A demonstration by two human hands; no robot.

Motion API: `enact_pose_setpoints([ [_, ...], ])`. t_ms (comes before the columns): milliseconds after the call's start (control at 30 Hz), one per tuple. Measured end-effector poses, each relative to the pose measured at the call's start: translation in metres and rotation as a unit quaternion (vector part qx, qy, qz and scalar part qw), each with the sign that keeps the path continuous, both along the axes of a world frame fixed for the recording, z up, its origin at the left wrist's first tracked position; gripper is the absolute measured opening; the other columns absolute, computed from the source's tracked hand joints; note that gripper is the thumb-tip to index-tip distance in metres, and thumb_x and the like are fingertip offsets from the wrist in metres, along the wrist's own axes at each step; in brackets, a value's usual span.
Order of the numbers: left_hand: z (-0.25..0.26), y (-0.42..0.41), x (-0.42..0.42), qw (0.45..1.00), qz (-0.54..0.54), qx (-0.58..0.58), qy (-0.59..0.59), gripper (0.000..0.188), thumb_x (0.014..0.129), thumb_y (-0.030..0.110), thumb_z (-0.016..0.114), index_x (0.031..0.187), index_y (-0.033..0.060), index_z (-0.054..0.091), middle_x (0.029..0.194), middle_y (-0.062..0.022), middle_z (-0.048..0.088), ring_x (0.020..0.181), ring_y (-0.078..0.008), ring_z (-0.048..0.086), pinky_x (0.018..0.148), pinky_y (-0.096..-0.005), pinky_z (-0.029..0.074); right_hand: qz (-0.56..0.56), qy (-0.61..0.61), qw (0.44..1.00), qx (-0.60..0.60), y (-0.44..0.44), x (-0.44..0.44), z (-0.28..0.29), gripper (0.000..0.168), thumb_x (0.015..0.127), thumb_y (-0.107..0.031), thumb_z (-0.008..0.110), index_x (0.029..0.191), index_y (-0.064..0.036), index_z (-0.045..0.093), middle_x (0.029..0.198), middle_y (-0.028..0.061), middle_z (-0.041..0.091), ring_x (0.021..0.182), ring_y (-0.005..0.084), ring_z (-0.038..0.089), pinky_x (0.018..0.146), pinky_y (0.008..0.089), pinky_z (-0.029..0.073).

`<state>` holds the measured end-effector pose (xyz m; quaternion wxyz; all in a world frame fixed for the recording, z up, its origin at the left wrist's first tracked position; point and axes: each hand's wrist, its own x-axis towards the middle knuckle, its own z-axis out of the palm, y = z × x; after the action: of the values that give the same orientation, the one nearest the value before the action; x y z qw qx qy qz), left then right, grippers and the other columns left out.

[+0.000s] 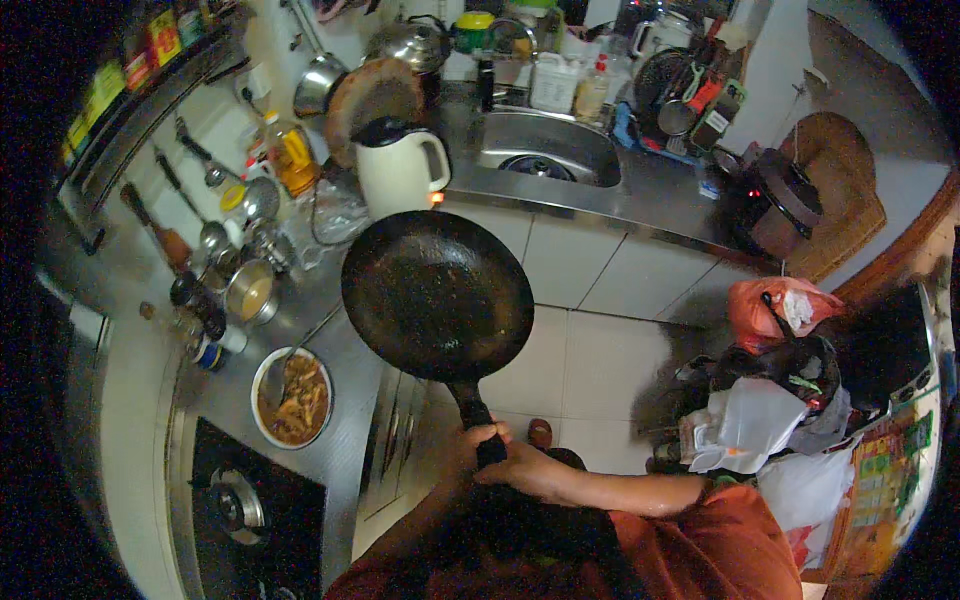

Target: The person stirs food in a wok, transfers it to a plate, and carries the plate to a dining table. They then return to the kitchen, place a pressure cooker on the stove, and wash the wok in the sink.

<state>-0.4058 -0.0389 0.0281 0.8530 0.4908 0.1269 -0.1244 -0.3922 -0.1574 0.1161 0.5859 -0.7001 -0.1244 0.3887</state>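
A dark frying pan (439,296) is held out over the floor, its cooking face turned up toward me and bare apart from some sheen. Both hands are on its black handle (472,409). My left hand (480,436) wraps it from the left side, while my right hand (525,466) grips near its end. To the left of the pan, a white bowl (257,405) of brown stewed food (304,397) sits on the steel counter (349,375). A metal spoon (279,375) rests in the bowl, its long handle leaning toward the pan.
A gas stove (262,487) is at lower left. Beyond the pan stand a white electric kettle (394,169) with a lit orange light and a steel sink (555,135). Utensils such as a ladle (214,234) hang along the left wall. Bags and plastic containers (750,420) are piled at right.
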Motion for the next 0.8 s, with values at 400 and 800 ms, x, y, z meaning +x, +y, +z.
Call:
enact_pose_setpoints([
  [400, 0.056, -0.141, 0.141, 0.991, -0.099, -0.043, 0.076, 0.026, 0.075, 0.026, 0.047, 0.080, 0.0016, 0.056, 0.076, -0.0049, 0.055, 0.073, -0.0151, 0.052, 0.071, -0.0269, 0.039, -0.132, 0.071, 0.989, 0.000, -0.141, 0.117, 0.020, 0.044, 0.070, -0.022, 0.062, 0.100, 0.003, 0.041, 0.087, 0.0076, 0.053, 0.079, 0.0127, 0.051, 0.066, 0.0223, 0.041],
  [800, 0.009, -0.225, 0.359, 0.948, -0.290, -0.117, -0.056, 0.022, 0.076, 0.024, 0.047, 0.080, 0.0021, 0.051, 0.075, -0.0053, 0.052, 0.071, -0.0154, 0.050, 0.070, -0.0268, 0.039, -0.386, -0.019, 0.922, 0.029, -0.197, 0.289, -0.029, 0.029, 0.067, -0.021, 0.059, 0.089, -0.004, 0.049, 0.072, 0.0075, 0.054, 0.061, 0.0163, 0.054, 0.049, 0.0272, 0.042],
])
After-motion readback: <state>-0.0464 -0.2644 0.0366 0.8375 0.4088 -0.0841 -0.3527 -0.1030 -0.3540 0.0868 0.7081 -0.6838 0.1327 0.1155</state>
